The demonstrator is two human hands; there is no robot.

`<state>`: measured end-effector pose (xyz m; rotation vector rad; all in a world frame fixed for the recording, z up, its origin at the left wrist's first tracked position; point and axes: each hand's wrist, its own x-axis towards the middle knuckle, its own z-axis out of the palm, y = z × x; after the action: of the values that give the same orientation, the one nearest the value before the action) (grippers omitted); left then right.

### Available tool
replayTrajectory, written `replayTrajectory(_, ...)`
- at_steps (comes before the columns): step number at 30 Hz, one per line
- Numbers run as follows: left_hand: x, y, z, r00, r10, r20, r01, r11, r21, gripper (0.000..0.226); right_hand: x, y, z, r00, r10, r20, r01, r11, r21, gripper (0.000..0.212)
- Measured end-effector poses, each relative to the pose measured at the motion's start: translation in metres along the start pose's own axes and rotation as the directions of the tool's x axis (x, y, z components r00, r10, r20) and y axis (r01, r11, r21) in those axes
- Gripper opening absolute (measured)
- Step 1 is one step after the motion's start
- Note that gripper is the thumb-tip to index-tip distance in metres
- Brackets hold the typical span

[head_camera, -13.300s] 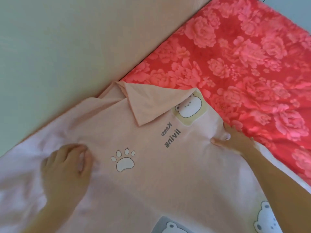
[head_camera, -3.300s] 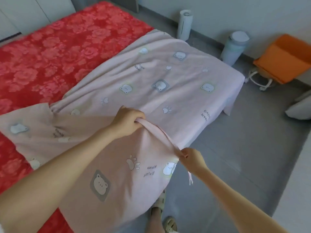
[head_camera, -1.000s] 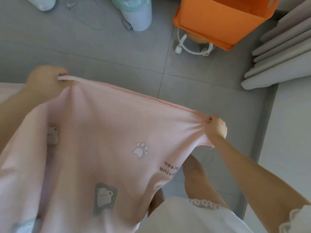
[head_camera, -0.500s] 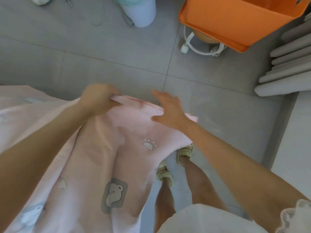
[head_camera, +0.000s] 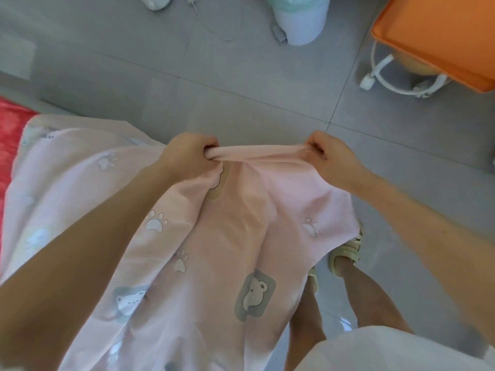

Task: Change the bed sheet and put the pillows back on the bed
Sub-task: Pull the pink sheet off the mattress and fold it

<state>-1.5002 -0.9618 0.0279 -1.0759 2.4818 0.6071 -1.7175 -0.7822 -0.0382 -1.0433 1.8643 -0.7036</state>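
Grey floor point(head_camera: 241, 76) below — left hand point(head_camera: 187, 153) and right hand point(head_camera: 332, 159) clench fingers on the sheet point(head_camera: 241, 223), hem taut between them; bed point(head_camera: 10, 135) lies left.

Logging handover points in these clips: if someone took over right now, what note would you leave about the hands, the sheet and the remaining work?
Left hand: grips the bunched edge of the pink sheet.
Right hand: grips the same edge, with a short taut span between the two.
Sheet: hangs from the hands above the floor and runs left onto the bed, where the red floral bed surface shows uncovered.
Done: sheet partly laid on the bed.
Left: spread it over the red surface, tuck it, return the pillows; none are in view.
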Motion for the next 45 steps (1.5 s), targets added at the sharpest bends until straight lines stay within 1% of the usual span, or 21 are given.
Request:
replayTrajectory(3, -0.024, -0.020, 0.003, 0.992, -0.101, 0.072, 0.108, 0.989, -0.099, 0.033, 0.006, 0.000, -0.001, 0.992, 0.069, -0.109, -0.073, 0.997, -0.033, 0.015)
replayTrajectory(6, -0.050, -0.039, 0.008, 0.921, -0.199, 0.336, 0.217, 0.976, -0.015, 0.037, 0.008, 0.002, 0.005, 0.978, 0.172, -0.115, -0.184, 0.978, -0.102, 0.012)
replayTrajectory(8, -0.068, -0.046, 0.008, 0.831, -0.230, 0.507, 0.225, 0.972, 0.071, 0.061, 0.006, 0.004, 0.008, 0.971, 0.213, -0.108, -0.227, 0.964, -0.135, 0.010)
replayTrajectory(9, -0.078, -0.048, 0.008, 0.783, -0.221, 0.581, 0.241, 0.970, 0.044, 0.063, 0.004, 0.006, 0.010, 0.967, 0.234, -0.103, -0.248, 0.956, -0.155, 0.009)
replayTrajectory(11, -0.098, -0.050, 0.013, 0.660, -0.150, 0.737, 0.312, 0.946, -0.086, 0.046, -0.003, 0.009, 0.014, 0.958, 0.274, -0.083, -0.285, 0.937, -0.200, 0.007)
replayTrajectory(13, -0.122, -0.047, 0.022, 0.517, -0.075, 0.853, 0.454, 0.868, -0.200, 0.033, -0.014, 0.013, 0.020, 0.956, 0.291, -0.039, -0.291, 0.925, -0.244, 0.004)
replayTrajectory(14, -0.133, -0.045, 0.028, 0.483, -0.055, 0.874, 0.498, 0.838, -0.223, 0.032, -0.020, 0.014, 0.022, 0.956, 0.291, -0.020, -0.286, 0.922, -0.262, 0.004)
replayTrajectory(15, -0.142, -0.044, 0.034, 0.491, -0.062, 0.869, 0.516, 0.825, -0.232, 0.034, -0.026, 0.015, 0.024, 0.957, 0.289, -0.009, -0.280, 0.921, -0.272, 0.005)
replayTrajectory(17, -0.154, -0.044, 0.049, 0.639, -0.102, 0.763, 0.478, 0.829, -0.290, 0.031, -0.038, 0.018, 0.025, 0.957, 0.291, 0.005, -0.279, 0.921, -0.273, 0.007)
replayTrajectory(19, -0.156, -0.049, 0.062, 0.873, -0.143, 0.467, 0.319, 0.891, -0.324, 0.026, -0.048, 0.019, 0.026, 0.956, 0.294, 0.016, -0.278, 0.920, -0.276, 0.008)
replayTrajectory(20, -0.152, -0.053, 0.067, 0.944, -0.150, 0.293, 0.227, 0.941, -0.249, 0.024, -0.051, 0.019, 0.027, 0.956, 0.292, 0.020, -0.275, 0.921, -0.276, 0.008)
replayTrajectory(21, -0.146, -0.056, 0.072, 0.974, -0.163, 0.159, 0.187, 0.970, -0.153, 0.022, -0.054, 0.019, 0.027, 0.957, 0.288, 0.022, -0.271, 0.922, -0.275, 0.008)
replayTrajectory(22, -0.140, -0.059, 0.075, 0.979, -0.189, 0.078, 0.196, 0.975, -0.101, 0.019, -0.055, 0.019, 0.028, 0.958, 0.286, 0.023, -0.268, 0.923, -0.277, 0.008)
replayTrajectory(24, -0.127, -0.063, 0.081, 0.979, -0.194, 0.057, 0.198, 0.978, -0.063, 0.026, -0.056, 0.018, 0.030, 0.959, 0.282, 0.020, -0.265, 0.920, -0.287, 0.009)
replayTrajectory(27, -0.113, -0.065, 0.097, 0.977, -0.093, 0.191, 0.090, 0.996, 0.024, 0.046, -0.054, 0.018, 0.031, 0.962, 0.272, 0.019, -0.253, 0.916, -0.311, 0.008)
replayTrajectory(31, -0.107, -0.061, 0.104, 0.952, -0.042, 0.303, -0.014, 0.984, 0.179, 0.027, -0.053, 0.020, 0.028, 0.961, 0.276, 0.007, -0.257, 0.906, -0.337, 0.007)
replayTrajectory(33, -0.108, -0.067, 0.102, 0.948, -0.046, 0.316, -0.055, 0.951, 0.304, 0.026, -0.052, 0.019, 0.027, 0.962, 0.272, 0.005, -0.254, 0.904, -0.343, 0.007)
replayTrajectory(35, -0.111, -0.075, 0.096, 0.950, -0.056, 0.308, -0.053, 0.941, 0.333, 0.028, -0.053, 0.018, 0.025, 0.965, 0.261, 0.004, -0.243, 0.905, -0.350, 0.007)
replayTrajectory(39, -0.122, -0.078, 0.055, 0.989, 0.101, 0.112, -0.105, 0.994, 0.035, 0.047, -0.055, 0.014, 0.020, 0.969, 0.244, -0.031, -0.241, 0.916, -0.322, 0.007)
replayTrajectory(42, -0.136, -0.058, -0.004, 0.990, -0.009, -0.139, -0.035, 0.949, -0.313, 0.031, -0.055, 0.007, 0.019, 0.982, 0.189, -0.018, -0.186, 0.940, -0.287, 0.005)
replayTrajectory(45, -0.140, -0.047, -0.059, 0.972, -0.058, -0.226, -0.029, 0.930, -0.366, 0.020, -0.058, -0.006, 0.020, 0.997, 0.080, 0.003, -0.077, 0.969, -0.235, 0.004)
